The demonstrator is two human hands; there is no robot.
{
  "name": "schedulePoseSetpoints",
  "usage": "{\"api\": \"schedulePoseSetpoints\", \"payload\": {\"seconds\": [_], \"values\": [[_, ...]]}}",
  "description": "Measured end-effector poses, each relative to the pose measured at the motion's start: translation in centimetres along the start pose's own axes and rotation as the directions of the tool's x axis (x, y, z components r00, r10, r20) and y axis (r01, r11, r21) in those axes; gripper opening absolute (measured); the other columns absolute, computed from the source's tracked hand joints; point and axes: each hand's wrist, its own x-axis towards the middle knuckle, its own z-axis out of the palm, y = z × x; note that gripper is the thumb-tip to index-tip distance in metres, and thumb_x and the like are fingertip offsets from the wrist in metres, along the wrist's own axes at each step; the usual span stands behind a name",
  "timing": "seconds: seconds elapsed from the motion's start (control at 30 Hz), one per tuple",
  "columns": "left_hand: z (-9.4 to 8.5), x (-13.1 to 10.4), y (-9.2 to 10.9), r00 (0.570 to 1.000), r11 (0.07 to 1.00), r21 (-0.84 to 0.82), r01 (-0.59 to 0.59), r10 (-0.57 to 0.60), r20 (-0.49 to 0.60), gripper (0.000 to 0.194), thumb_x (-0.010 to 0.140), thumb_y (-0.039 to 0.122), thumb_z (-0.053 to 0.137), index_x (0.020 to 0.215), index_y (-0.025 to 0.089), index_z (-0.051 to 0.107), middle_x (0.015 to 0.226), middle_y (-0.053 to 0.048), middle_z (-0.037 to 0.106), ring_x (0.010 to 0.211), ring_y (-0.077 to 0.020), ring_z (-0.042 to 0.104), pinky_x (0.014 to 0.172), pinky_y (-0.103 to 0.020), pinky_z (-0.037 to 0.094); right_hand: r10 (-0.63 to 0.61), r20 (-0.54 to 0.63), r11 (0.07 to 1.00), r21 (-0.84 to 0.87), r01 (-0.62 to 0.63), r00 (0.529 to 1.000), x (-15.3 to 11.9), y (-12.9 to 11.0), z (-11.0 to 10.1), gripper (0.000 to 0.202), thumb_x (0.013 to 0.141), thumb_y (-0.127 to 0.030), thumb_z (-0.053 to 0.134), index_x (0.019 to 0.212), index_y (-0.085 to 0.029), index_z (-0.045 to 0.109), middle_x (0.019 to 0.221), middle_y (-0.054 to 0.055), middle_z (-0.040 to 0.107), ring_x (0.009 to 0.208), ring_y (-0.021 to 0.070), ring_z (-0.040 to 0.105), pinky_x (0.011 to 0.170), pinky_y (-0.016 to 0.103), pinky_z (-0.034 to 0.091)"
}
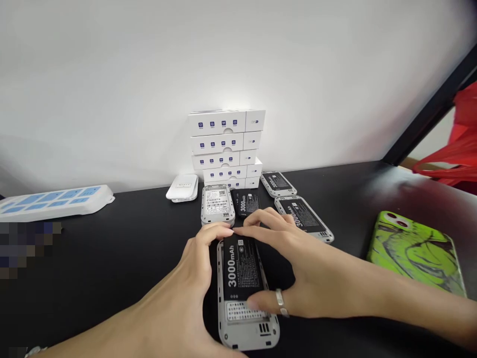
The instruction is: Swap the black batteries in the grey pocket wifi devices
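Note:
In front of me lies a white open-backed device, with a black 3000mAh battery over its battery bay. My right hand spans the battery, fingertips at its far edge and thumb at its near edge. The battery's near edge stops short of the bay's end, so a strip of printed label shows. Curved along the device's left side, my left hand has its fingertips at the far end of battery and device. Its thumb is mostly cut off at the bottom of the view.
White boxes are stacked against the wall. Before them lie an open-backed device, loose batteries, white covers and two battery-fitted devices. A power strip lies left, a green-cased phone right.

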Motion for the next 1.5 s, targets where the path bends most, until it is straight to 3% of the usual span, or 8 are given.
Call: {"api": "schedulePoseSetpoints", "payload": {"seconds": [0.23, 0.47, 0.63, 0.77, 0.9, 1.03, 1.3, 1.5], "values": [[0.2, 0.1, 0.0, 0.999, 0.999, 0.009, -0.042, 0.042, -0.01, 0.114, 0.051, 0.047, 0.091, 0.134, 0.045, 0.013, 0.147, -0.008, 0.017, 0.135, -0.0458, 0.032, 0.104, -0.073, 0.034, -0.055, 0.109, 0.997, 0.069, 0.047, 0.993, -0.6, -0.3, -0.3, 0.08, 0.078, -0.057, 0.068, 0.144, -0.02, 0.04, 0.135, 0.011, 0.041, 0.126, 0.0276, 0.04, 0.109, 0.043, 0.037], [0.3, 0.3, -0.4, 0.997, 0.997, -0.008, -0.079, 0.079, -0.008, 0.115, 0.05, 0.049, 0.091, 0.134, 0.044, 0.013, 0.144, -0.008, 0.018, 0.137, -0.0481, 0.028, 0.104, -0.075, 0.031, -0.201, 0.082, 0.964, -0.158, 0.212, 0.976, -1.3, -0.4, 0.9, 0.093, 0.069, -0.051, 0.076, 0.142, -0.004, 0.041, 0.133, 0.022, 0.046, 0.126, 0.0365, 0.038, 0.109, 0.05, 0.033], [0.4, 0.2, -0.7, 0.993, 0.993, 0.019, -0.117, 0.117, -0.016, 0.117, 0.05, 0.048, 0.09, 0.136, 0.042, 0.011, 0.148, -0.011, 0.016, 0.138, -0.0497, 0.025, 0.103, -0.073, 0.034, -0.176, -0.019, 0.984, -0.035, 0.175, 0.984, -1.0, -0.8, 1.2, 0.098, 0.057, -0.044, 0.08, 0.141, -0.011, 0.041, 0.127, 0.018, 0.05, 0.116, 0.0341, 0.046, 0.106, 0.053, 0.035], [0.6, 0.8, -1.1, 0.98, 0.983, -0.056, -0.175, 0.169, -0.102, 0.108, 0.047, 0.052, 0.086, 0.133, 0.036, 0.023, 0.145, -0.011, 0.031, 0.133, -0.0485, 0.037, 0.103, -0.066, 0.04, -0.156, 0.008, 0.982, 0.11, 0.154, 0.988, -1.8, -0.5, -2.0, 0.078, 0.051, -0.034, 0.083, 0.122, -0.02, 0.051, 0.118, 0.008, 0.056, 0.106, 0.0251, 0.055, 0.097, 0.036, 0.046], [0.3, 1.5, -0.7, 0.985, 0.986, -0.086, -0.143, 0.133, -0.106, 0.092, 0.048, 0.057, 0.079, 0.127, 0.033, 0.037, 0.141, -0.01, 0.044, 0.126, -0.0477, 0.046, 0.102, -0.065, 0.04, -0.075, 0.111, 0.992, 0.113, 0.063, 0.991, -2.6, 2.9, -7.5, 0.075, 0.051, -0.047, 0.087, 0.114, -0.028, 0.051, 0.119, 0.003, 0.059, 0.102, 0.0258, 0.06, 0.085, 0.033, 0.051], [-0.3, 1.4, 0.0, 0.995, 0.991, -0.098, -0.092, 0.088, -0.046, 0.085, 0.054, 0.056, 0.077, 0.127, 0.035, 0.037, 0.146, -0.009, 0.04, 0.13, -0.0455, 0.044, 0.102, -0.062, 0.042, 0.057, -0.072, 0.994, -0.085, -0.063, 0.996, -0.8, 8.6, -11.0, 0.063, 0.061, -0.047, 0.082, 0.111, -0.028, 0.049, 0.125, 0.005, 0.057, 0.106, 0.0289, 0.057, 0.084, 0.037, 0.05], [0.0, 1.0, -0.3, 0.995, 0.992, -0.097, -0.085, 0.079, -0.064, 0.091, 0.052, 0.055, 0.081, 0.129, 0.038, 0.035, 0.148, -0.007, 0.039, 0.132, -0.0453, 0.042, 0.101, -0.062, 0.044, 0.08, -0.062, 0.992, -0.094, -0.085, 0.995, 4.5, 13.4, -10.3, 0.056, 0.062, -0.058, 0.078, 0.096, -0.024, 0.049, 0.115, 0.007, 0.058, 0.106, 0.028, 0.054, 0.094, 0.043, 0.044], [0.2, 1.0, -0.4, 0.994, 0.989, -0.116, -0.091, 0.083, -0.071, 0.092, 0.052, 0.055, 0.08, 0.13, 0.036, 0.035, 0.149, -0.008, 0.038, 0.132, -0.0457, 0.042, 0.102, -0.062, 0.043, 0.139, -0.065, 0.978, -0.147, -0.147, 0.988, 3.1, 13.6, -10.6, 0.066, 0.068, -0.062, 0.071, 0.12, -0.027, 0.055, 0.133, 0.008, 0.055, 0.122, 0.0351, 0.049, 0.102, 0.051, 0.04]]}}
